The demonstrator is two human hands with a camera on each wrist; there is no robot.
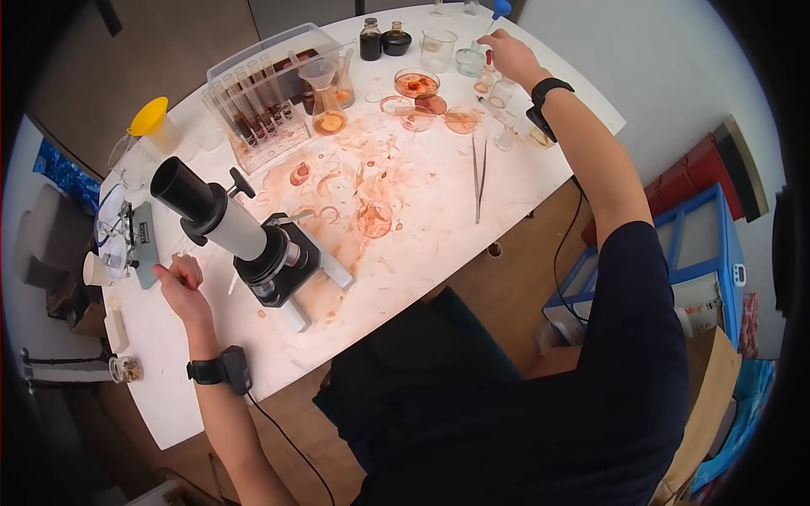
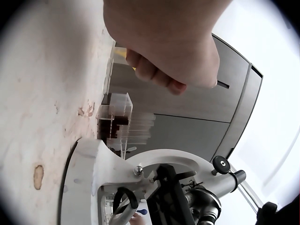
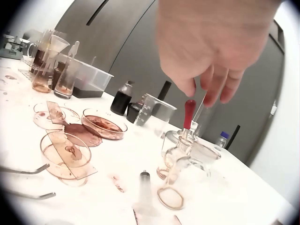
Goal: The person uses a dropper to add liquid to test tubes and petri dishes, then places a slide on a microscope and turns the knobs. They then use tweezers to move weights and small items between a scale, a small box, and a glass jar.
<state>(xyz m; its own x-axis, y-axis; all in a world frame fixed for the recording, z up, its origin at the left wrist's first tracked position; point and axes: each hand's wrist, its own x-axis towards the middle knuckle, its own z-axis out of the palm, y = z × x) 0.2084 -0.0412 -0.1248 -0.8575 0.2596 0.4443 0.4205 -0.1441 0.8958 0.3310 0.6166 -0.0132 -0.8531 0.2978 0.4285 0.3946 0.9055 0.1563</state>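
In the head view, the person's right hand point(image 1: 513, 59) is at the far right of the tabletop point(image 1: 422, 244), its fingers pinching the thin stem of a dropper with a blue bulb point(image 1: 501, 8). The dropper stands tilted over the small glass bottles there, its bulb uppermost. Just left of them are a clear beaker point(image 1: 439, 52) and two dark bottles point(image 1: 371, 40); nearer lie a dish of red liquid point(image 1: 418, 83) and a pair of tweezers point(image 1: 480, 181). The left hand point(image 1: 182, 282) is at the near left, fingers loosely curled and holding nothing, between the microscope point(image 1: 240, 232) and a green scale point(image 1: 145, 244). Farther back stand a rack of test tubes point(image 1: 274, 143), a flask with a funnel point(image 1: 329, 114) and a yellow funnel point(image 1: 150, 116).

In the left wrist view, the left hand is above the tabletop with its fingers bent inward; the microscope is close by, with the rack beyond it.

In the right wrist view, the thumb and fingers close around the slim glass stem, which slants down behind a red rubber bulb point(image 3: 189, 114) among the glass bottles; whether its tip is inside one cannot be told. A syringe point(image 3: 146, 192) lies nearer.
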